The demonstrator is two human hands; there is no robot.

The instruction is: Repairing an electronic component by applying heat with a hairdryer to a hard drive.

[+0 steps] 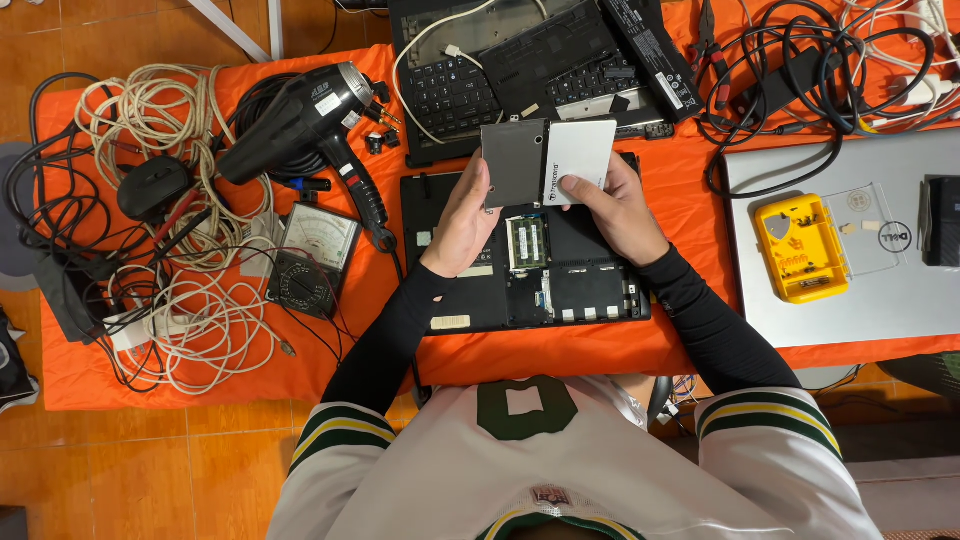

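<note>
Your left hand [462, 222] holds the grey drive [513, 163], right hand [618, 208] the white drive [580, 155]; grip only edges, above the laptop [590, 285].

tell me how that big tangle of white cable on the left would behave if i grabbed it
The white cable tangle would likely be floppy, sagging in loops. It is knotted up with black wires, so those would probably drag along. It seems light and unlikely to roll.
</note>
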